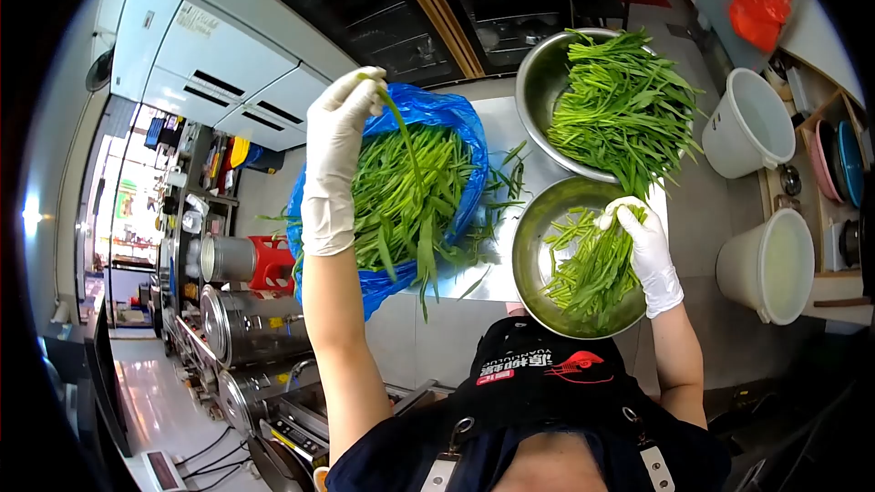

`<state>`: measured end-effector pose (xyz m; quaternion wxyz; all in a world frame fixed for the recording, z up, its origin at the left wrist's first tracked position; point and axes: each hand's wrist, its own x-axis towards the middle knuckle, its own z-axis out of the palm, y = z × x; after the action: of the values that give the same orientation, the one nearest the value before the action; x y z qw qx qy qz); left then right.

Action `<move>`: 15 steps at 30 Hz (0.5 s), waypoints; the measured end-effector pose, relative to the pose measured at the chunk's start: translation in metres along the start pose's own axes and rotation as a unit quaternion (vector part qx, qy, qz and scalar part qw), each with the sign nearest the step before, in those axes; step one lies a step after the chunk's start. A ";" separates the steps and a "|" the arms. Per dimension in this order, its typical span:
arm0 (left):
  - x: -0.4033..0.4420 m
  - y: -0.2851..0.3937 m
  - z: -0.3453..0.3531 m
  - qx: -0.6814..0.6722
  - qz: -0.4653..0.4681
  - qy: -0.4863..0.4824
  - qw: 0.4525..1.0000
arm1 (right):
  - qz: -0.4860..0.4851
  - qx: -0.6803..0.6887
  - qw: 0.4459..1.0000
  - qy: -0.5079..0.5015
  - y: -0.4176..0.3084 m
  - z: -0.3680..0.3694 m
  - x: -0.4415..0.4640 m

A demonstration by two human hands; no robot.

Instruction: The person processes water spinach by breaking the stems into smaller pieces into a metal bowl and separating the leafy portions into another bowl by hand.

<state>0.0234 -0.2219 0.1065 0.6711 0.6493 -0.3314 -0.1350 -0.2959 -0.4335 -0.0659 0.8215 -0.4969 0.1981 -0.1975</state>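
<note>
My left hand (pixel 342 150), in a white glove, is raised over the blue plastic bag (pixel 469 127). Its fingers pinch a long stalk of water spinach (pixel 406 141), whose leaves hang down. Loose water spinach (pixel 387 205) fills the bag. On the right, my gloved right hand (pixel 643 241) curls round water spinach stems (pixel 620 246) inside a metal bowl (pixel 527 284). Short stem pieces (pixel 570 232) and leaves lie in that bowl; the palm hides part of the bunch. Behind it, a second metal bowl (pixel 536 104) holds a heaped pile of water spinach (pixel 620 95).
Bag and bowls stand on a shiny metal table (pixel 497 282) with leaf scraps (pixel 506 182) between them. Two white buckets (pixel 734 141) (pixel 743 264) stand to the right. Large metal pots (pixel 241 328) line the left. Refrigerator doors (pixel 196 63) are at the far left.
</note>
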 end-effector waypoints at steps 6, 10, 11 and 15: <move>-0.022 -0.003 -0.027 -0.281 0.049 0.005 0.958 | 0.043 0.024 0.998 -0.047 -0.001 0.028 0.014; -0.040 -0.034 -0.025 -0.379 0.017 0.021 0.925 | 0.071 -0.023 0.995 -0.072 -0.013 0.057 0.023; -0.044 -0.043 -0.024 -0.403 -0.001 0.030 0.915 | 0.079 -0.024 0.993 -0.080 -0.020 0.065 0.024; -0.060 -0.064 -0.014 -0.417 -0.044 0.069 0.905 | -0.005 -0.157 0.983 -0.098 -0.038 0.090 0.023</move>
<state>0.0034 -0.1817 0.0301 0.8950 0.3321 -0.1687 -0.2452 -0.2346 -0.3956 0.0036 0.7474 -0.6381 0.1423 -0.1185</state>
